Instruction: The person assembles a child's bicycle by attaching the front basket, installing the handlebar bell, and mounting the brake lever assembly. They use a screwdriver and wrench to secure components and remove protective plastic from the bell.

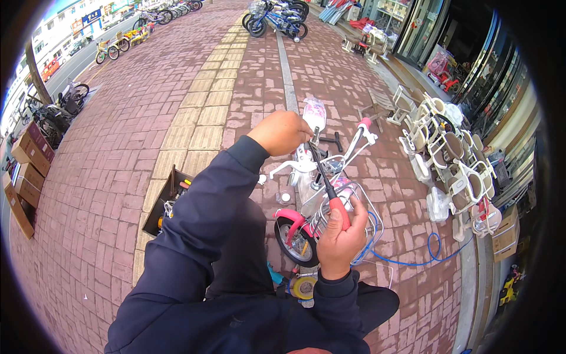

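In my right hand (344, 239) is a screwdriver (335, 197) with a red and black handle, its dark shaft slanting up and left over a child's bicycle. My left hand (283, 133) is closed in a pinch at the far end of that shaft; whatever its fingertips hold is too small to make out. Below both hands, the pink and white bicycle (302, 164) has a white wire basket (354, 203), a pink front fender (289, 215) and a handlebar with a pink grip (365, 123). A seat wrapped in clear plastic (313, 112) shows beyond my left hand.
An open toolbox (154, 215) lies left of my knee. A blue hose (407, 261) curls across the brick paving at right. White child seats (448, 147) are piled by the shopfront. Cardboard boxes (29, 165) stand far left; parked bicycles (276, 22) are ahead.
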`<state>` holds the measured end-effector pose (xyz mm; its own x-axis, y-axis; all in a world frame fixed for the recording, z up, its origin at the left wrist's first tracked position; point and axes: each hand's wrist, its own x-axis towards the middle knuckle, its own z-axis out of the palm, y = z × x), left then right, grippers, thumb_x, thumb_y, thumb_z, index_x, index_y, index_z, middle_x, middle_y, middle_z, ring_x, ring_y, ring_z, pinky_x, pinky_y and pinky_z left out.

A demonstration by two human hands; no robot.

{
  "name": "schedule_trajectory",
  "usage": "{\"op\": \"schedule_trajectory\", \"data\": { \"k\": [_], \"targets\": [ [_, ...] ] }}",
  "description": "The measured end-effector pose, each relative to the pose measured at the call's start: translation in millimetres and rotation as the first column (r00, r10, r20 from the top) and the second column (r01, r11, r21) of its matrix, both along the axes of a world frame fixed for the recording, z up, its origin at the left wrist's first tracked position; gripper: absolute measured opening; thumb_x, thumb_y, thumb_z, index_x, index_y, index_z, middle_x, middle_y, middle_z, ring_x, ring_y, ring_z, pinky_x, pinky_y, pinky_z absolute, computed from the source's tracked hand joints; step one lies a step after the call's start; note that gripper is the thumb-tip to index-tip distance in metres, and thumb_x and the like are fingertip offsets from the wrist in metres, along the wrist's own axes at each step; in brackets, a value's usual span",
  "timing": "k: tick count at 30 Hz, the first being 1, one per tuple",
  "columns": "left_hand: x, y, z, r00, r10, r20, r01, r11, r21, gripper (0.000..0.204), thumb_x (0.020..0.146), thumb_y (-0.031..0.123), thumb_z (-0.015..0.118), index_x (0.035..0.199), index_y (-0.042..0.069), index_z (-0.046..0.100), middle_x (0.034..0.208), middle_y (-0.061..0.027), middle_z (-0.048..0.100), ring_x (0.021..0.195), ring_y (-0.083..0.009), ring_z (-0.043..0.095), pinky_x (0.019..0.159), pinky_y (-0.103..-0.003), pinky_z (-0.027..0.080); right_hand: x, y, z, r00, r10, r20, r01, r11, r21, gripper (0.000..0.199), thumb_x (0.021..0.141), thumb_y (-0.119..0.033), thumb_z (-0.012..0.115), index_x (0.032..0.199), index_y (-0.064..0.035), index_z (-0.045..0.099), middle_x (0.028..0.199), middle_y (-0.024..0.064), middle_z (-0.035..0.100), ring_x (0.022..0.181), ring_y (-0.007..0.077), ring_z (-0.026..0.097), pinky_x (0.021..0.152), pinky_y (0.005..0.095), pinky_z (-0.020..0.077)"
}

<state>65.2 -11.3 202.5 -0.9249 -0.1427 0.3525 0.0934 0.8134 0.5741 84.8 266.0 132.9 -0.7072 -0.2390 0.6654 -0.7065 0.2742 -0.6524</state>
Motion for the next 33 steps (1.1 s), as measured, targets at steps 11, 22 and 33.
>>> {"op": "schedule_trajectory", "data": {
  "k": [11,22,33],
  "targets": [
    [1,1,1,1.000,0.002,-0.009,-0.002,1.000,-0.002,0.026,0.090,0.020,0.066,0.103,0.007,0.083,0.100,-0.0177,0.078,0.092,-0.0392,0.073,0.087,-0.047,0.058,-2,4,3,0.997,0.080,0.017,-0.079,0.996,-0.049,0.043,0.095,-0.013,0.070,0.133,0.0048,0.059,0.115,0.0240,0.066,0.098,0.0416,0.067,0.088,0.0443,0.0561],
    [2,1,2,1.000,0.004,-0.011,-0.004,0.999,-0.034,0.026,0.090,0.020,0.065,0.103,0.007,0.084,0.101,-0.0179,0.078,0.094,-0.0393,0.073,0.088,-0.047,0.058,-3,6,9,0.993,0.100,-0.058,-0.100,0.995,0.006,0.035,0.098,-0.017,0.069,0.128,0.0022,0.063,0.108,0.0220,0.070,0.090,0.0405,0.070,0.085,0.0451,0.0573],
    [3,2,4,1.000,0.028,0.013,-0.028,0.998,-0.052,0.026,0.091,0.022,0.066,0.104,0.008,0.084,0.101,-0.0181,0.077,0.094,-0.0397,0.072,0.088,-0.048,0.057,-5,9,11,0.976,0.056,-0.213,-0.031,0.992,0.121,0.031,0.098,-0.013,0.068,0.126,0.0019,0.064,0.100,0.0183,0.072,0.084,0.0345,0.072,0.079,0.0418,0.0575]
  ]
}}
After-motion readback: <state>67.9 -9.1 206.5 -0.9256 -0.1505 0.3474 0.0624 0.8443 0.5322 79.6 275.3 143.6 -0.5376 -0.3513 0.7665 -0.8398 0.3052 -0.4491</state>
